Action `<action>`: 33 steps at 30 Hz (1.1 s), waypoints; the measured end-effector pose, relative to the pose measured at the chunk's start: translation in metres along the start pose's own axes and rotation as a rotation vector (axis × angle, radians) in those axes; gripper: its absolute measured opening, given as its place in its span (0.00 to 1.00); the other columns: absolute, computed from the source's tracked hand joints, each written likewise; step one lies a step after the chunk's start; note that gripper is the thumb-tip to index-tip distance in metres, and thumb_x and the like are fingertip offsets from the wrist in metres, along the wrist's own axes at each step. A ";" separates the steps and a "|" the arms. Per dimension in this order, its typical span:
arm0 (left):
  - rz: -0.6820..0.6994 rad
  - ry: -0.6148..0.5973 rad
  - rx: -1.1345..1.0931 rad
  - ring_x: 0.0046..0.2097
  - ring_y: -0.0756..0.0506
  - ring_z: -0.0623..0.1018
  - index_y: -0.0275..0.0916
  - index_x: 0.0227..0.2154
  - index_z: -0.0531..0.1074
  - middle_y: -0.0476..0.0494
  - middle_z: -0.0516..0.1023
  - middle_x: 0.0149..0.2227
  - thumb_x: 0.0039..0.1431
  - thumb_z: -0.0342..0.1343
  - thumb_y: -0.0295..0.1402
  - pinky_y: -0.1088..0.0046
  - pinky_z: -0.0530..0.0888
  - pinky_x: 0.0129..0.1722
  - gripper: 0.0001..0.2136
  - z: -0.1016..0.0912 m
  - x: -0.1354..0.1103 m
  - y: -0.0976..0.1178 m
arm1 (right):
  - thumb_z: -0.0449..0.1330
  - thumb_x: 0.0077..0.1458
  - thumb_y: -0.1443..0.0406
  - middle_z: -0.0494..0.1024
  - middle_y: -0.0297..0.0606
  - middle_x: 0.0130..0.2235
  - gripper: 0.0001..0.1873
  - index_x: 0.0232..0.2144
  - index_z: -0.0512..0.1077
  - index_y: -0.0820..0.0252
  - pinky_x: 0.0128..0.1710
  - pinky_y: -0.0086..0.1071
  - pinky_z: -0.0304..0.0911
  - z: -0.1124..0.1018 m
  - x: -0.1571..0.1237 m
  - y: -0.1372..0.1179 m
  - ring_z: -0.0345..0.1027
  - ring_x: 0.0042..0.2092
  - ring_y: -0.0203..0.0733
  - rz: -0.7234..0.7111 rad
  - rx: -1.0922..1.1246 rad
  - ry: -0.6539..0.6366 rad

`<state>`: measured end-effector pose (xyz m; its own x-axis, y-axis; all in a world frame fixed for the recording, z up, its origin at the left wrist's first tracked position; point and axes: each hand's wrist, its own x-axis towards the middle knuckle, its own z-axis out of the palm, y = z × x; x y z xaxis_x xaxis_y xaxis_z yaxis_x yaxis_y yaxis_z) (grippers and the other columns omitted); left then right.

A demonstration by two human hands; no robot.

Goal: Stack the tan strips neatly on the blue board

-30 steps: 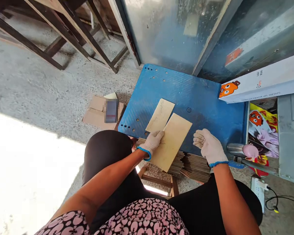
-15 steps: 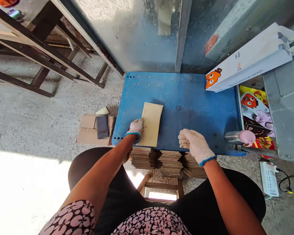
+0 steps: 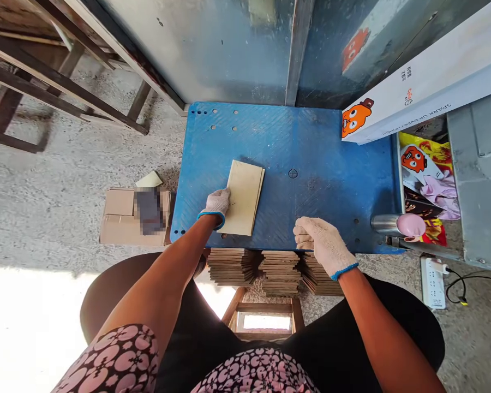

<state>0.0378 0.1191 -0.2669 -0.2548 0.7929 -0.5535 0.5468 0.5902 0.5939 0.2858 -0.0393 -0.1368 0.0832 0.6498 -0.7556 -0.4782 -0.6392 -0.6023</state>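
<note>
Both my hands wear white gloves with blue cuffs. My left hand (image 3: pixel 216 204) rests on the near left edge of two stacked thin wooden boards (image 3: pixel 244 196), fingers curled over that edge. The boards lie on the left part of a blue metal table (image 3: pixel 323 180). My right hand (image 3: pixel 319 244) hovers at the table's near edge with its fingers curled and nothing visible in them. Just below it, stacks of thin wooden boards (image 3: pixel 280 270) sit on a wooden stool between my knees.
A white carton with an orange cartoon face (image 3: pixel 421 87) lies at the table's far right. A steel flask with a pink cap (image 3: pixel 396 225) sits at the right edge, a power strip (image 3: pixel 431 281) on the floor. Flattened cardboard (image 3: pixel 126 215) lies left of the table.
A second board in my left hand was carried left and laid on the first one, and the two now lie stacked. My right hand stayed near the table's front edge. The view shifted.
</note>
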 end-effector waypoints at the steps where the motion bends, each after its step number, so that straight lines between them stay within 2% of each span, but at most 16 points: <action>1: 0.000 0.005 0.010 0.26 0.49 0.68 0.35 0.32 0.77 0.50 0.68 0.23 0.61 0.52 0.38 0.74 0.66 0.26 0.13 0.002 0.001 -0.001 | 0.73 0.39 0.52 0.62 0.28 0.21 0.26 0.22 0.60 0.56 0.19 0.28 0.52 0.000 0.001 0.001 0.50 0.22 0.29 0.003 -0.006 0.004; 5: 0.027 0.026 0.102 0.31 0.47 0.74 0.35 0.37 0.79 0.46 0.76 0.29 0.60 0.52 0.38 0.74 0.71 0.32 0.13 0.006 0.004 -0.006 | 0.72 0.39 0.50 0.63 0.28 0.22 0.26 0.23 0.62 0.58 0.20 0.28 0.53 -0.001 0.003 0.005 0.52 0.22 0.29 0.000 -0.016 0.009; 9: 0.089 0.033 0.311 0.43 0.40 0.79 0.36 0.42 0.80 0.38 0.82 0.39 0.59 0.53 0.36 0.69 0.73 0.42 0.15 0.005 0.004 -0.006 | 0.72 0.40 0.50 0.65 0.29 0.22 0.25 0.24 0.64 0.58 0.21 0.28 0.55 -0.002 0.005 0.009 0.54 0.22 0.29 -0.004 -0.035 0.013; 14: 0.159 0.051 0.549 0.50 0.33 0.79 0.36 0.42 0.80 0.32 0.81 0.43 0.61 0.50 0.37 0.61 0.73 0.48 0.16 -0.002 -0.004 0.005 | 0.72 0.40 0.50 0.65 0.29 0.23 0.25 0.24 0.64 0.57 0.21 0.29 0.55 -0.003 0.005 0.010 0.53 0.22 0.30 -0.020 -0.045 0.016; 17: 0.183 0.089 0.649 0.52 0.30 0.77 0.35 0.49 0.76 0.27 0.77 0.49 0.61 0.51 0.44 0.57 0.73 0.50 0.22 -0.002 -0.011 0.017 | 0.72 0.42 0.51 0.64 0.29 0.23 0.24 0.24 0.64 0.58 0.21 0.29 0.53 -0.003 0.004 0.009 0.53 0.23 0.30 -0.018 -0.036 0.000; 19: 0.156 0.100 0.660 0.53 0.29 0.76 0.33 0.56 0.71 0.24 0.74 0.54 0.57 0.54 0.51 0.55 0.73 0.51 0.30 0.003 -0.015 0.024 | 0.72 0.42 0.51 0.64 0.29 0.23 0.23 0.25 0.66 0.58 0.22 0.29 0.54 -0.002 0.003 0.008 0.54 0.23 0.30 -0.006 -0.036 0.006; 22: 0.155 0.106 0.660 0.56 0.29 0.73 0.32 0.61 0.63 0.24 0.71 0.55 0.50 0.59 0.57 0.54 0.72 0.54 0.41 0.017 -0.020 0.035 | 0.72 0.42 0.51 0.65 0.30 0.24 0.22 0.26 0.67 0.59 0.23 0.30 0.55 0.000 0.002 0.007 0.56 0.24 0.31 0.013 -0.058 0.023; 25: 0.219 0.125 0.702 0.61 0.28 0.68 0.32 0.64 0.56 0.24 0.68 0.58 0.47 0.61 0.58 0.52 0.68 0.58 0.47 0.036 -0.023 0.046 | 0.70 0.44 0.51 0.66 0.31 0.25 0.21 0.27 0.67 0.59 0.24 0.30 0.56 0.002 0.002 0.006 0.56 0.25 0.31 0.019 -0.092 0.051; 28: 0.236 0.126 0.753 0.64 0.28 0.63 0.32 0.67 0.50 0.23 0.62 0.62 0.46 0.62 0.58 0.50 0.65 0.59 0.52 0.051 -0.022 0.057 | 0.70 0.44 0.49 0.62 0.29 0.24 0.23 0.24 0.64 0.58 0.23 0.29 0.54 0.003 0.002 0.007 0.52 0.24 0.30 0.011 -0.104 0.029; 33: 0.166 0.101 0.737 0.61 0.27 0.65 0.33 0.68 0.47 0.23 0.60 0.62 0.41 0.66 0.57 0.51 0.68 0.57 0.57 0.060 -0.010 0.070 | 0.69 0.44 0.47 0.59 0.27 0.23 0.27 0.22 0.58 0.57 0.22 0.28 0.51 0.000 0.005 0.012 0.48 0.24 0.29 0.008 -0.121 -0.042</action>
<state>0.1269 0.1428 -0.2550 -0.1750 0.8932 -0.4142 0.9664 0.2363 0.1012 0.2807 -0.0439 -0.1473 0.0416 0.6599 -0.7502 -0.3697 -0.6874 -0.6251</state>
